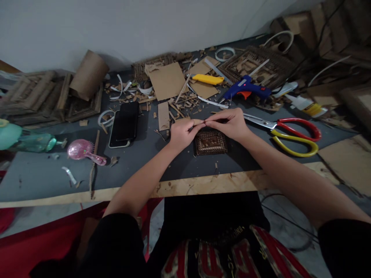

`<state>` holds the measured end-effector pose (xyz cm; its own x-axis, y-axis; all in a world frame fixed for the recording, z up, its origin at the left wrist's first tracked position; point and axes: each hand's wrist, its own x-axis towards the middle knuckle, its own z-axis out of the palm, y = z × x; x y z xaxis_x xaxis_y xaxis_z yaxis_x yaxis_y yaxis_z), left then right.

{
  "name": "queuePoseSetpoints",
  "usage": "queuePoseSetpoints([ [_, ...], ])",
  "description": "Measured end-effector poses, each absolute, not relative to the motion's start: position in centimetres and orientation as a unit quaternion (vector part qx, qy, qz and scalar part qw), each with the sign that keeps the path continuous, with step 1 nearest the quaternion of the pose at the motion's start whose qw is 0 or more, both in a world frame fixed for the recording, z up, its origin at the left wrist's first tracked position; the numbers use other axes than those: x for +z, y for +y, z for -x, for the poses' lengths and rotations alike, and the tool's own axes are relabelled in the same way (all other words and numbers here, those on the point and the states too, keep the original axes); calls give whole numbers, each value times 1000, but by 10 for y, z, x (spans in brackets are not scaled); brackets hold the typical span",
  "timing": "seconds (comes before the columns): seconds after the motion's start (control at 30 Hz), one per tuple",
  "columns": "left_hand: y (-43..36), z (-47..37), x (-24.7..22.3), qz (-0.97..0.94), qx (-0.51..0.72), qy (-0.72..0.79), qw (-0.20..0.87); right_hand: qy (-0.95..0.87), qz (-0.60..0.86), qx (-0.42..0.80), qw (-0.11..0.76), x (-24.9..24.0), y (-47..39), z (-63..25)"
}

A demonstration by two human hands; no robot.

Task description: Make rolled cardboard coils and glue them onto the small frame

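Observation:
My left hand [183,134] and my right hand [231,121] meet fingertip to fingertip, each closed in a pinch. Whatever they pinch is too small and too dim to make out. Just below the fingertips, a small rectangular piece built from corrugated cardboard strips [211,143] rests on the grey tabletop [145,166]. Its upper edge is partly hidden by my fingers. To the right of my right hand lie scissors [274,124] with one red and one yellow handle. A narrow flat piece of cardboard [164,116] lies left of my left hand.
Behind my hands are a blue glue gun [247,88], a yellow utility knife [208,79], a cardboard sheet [167,80] and scattered scraps. Two phones [125,122], a pink hairbrush [84,150] and a green bottle [37,139] lie left. Stacked cardboard frames [31,96] stand farther back.

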<state>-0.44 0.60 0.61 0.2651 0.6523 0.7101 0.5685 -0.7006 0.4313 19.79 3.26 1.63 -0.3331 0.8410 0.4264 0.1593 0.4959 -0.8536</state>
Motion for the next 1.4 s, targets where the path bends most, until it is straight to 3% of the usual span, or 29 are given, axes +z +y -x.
queuePoseSetpoints([
  [0.5,8,5,7,-832,413,368,40,-709,370,398,450,21,29,-197],
  [0.73,9,6,1,-827,404,391,-3,-716,360,385,456,18,29,-195],
  [1.07,8,7,1,-823,392,411,16,-735,383,321,460,20,28,-195],
  [1.4,8,5,4,-816,441,374,14,-688,354,453,443,18,33,-197],
])
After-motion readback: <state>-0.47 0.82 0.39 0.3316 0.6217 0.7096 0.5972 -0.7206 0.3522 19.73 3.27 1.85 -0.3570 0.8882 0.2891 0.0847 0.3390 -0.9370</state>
